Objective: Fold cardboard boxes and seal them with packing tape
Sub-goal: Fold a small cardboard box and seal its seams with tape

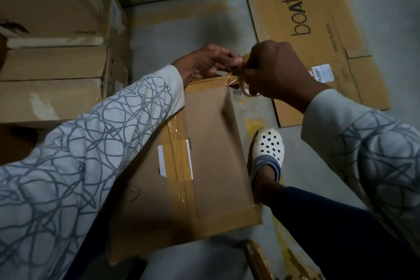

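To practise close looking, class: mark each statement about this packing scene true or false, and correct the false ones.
1. The right hand holds a tape roll. True.
2. The box has no tape on it. False: tape runs along its middle and edges.
3. The flat cardboard on the floor reads "boAt". True.
4. The shoe is black. False: it is white, with holes.
5. The left hand lies on the floor. False: it is at the box's far edge, fingers curled at the tape.
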